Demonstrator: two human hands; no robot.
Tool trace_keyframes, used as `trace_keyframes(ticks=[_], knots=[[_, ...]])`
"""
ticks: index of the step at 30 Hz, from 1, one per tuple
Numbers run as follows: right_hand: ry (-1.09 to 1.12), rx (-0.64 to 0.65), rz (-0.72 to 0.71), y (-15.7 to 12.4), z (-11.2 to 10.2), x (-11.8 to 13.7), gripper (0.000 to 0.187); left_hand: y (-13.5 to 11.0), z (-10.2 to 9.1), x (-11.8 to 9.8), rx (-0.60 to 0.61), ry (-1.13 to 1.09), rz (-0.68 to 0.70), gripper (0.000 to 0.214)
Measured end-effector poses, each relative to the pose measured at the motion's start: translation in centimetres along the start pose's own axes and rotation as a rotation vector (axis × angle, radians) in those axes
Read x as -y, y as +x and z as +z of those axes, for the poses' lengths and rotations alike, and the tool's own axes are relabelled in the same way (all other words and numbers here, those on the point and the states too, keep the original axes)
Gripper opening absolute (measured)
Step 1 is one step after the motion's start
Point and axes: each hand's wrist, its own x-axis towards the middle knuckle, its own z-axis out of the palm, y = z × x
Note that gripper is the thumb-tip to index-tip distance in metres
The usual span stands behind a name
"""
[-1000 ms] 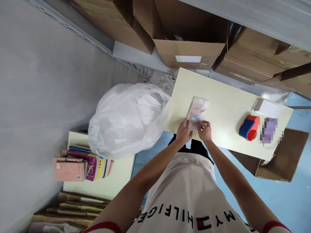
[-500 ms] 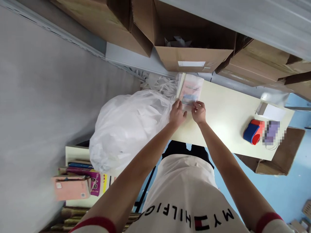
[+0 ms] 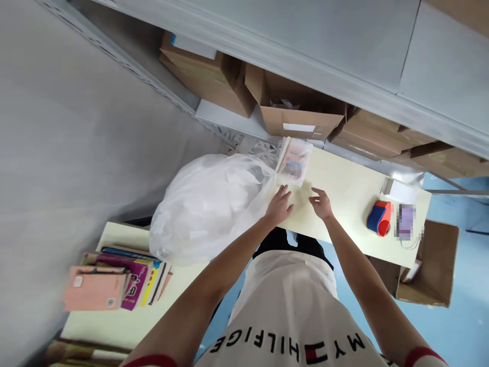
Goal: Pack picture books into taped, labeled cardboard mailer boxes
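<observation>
At the far left corner of the pale table [image 3: 347, 186], a pink-and-blue wrapped packet [image 3: 296, 162] lies beside a bulging white bag [image 3: 206, 209]. Just short of it, your left hand [image 3: 278, 206] spreads its fingers; your right hand [image 3: 321, 204] curls loosely, fingertips parted. Neither visibly holds anything. Placing the packet looks finished; lifting it would call for pinching its near edge.

The pink packet [image 3: 295, 159] is too blurred to read, and pixelation masks a purple object [image 3: 406, 221].
</observation>
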Motion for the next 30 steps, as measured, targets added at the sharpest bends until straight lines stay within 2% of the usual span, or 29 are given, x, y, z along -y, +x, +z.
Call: trace_keyframes(ticks=[4, 8, 12, 15, 18, 23, 26, 30], knots=[[0.02, 0.038, 0.03, -2.9, -2.5, -1.3, 0.044, -3.6, 0.6, -2.3, 0.039, -0.04, -0.017, 0.044], [0.072, 0.092, -0.028, -5.5, -4.0, -1.7, 0.042, -7.9, 1.4, -4.6, -0.04, -0.086, -0.057, 0.04], [0.111, 0.196, -0.128, -7.9, -4.2, -1.0, 0.042, -12.6, 2.2, -6.7, -0.188, -0.096, -0.146, 0.038], [0.114, 0.304, -0.196, -9.3, -3.3, 0.2, 0.04, -16.2, 2.4, -7.8, -0.238, -0.082, -0.199, 0.037], [0.076, 0.449, -0.263, -10.4, -1.2, 1.9, 0.04, -20.1, 2.0, -8.3, -0.268, -0.068, -0.26, 0.037], [0.0, 0.693, -0.455, -13.1, 4.5, 4.4, 0.043, -27.8, 1.0, -8.3, -0.415, -0.069, -0.471, 0.039], [-0.061, 0.859, -0.55, -15.6, 8.2, 5.4, 0.041, -33.0, 1.5, -8.1, -0.54, -0.09, -0.616, 0.039], [-0.139, 1.023, -0.646, -19.7, 13.7, 6.0, 0.036, -40.3, 3.2, -7.3, -0.685, -0.099, -0.77, 0.037]])
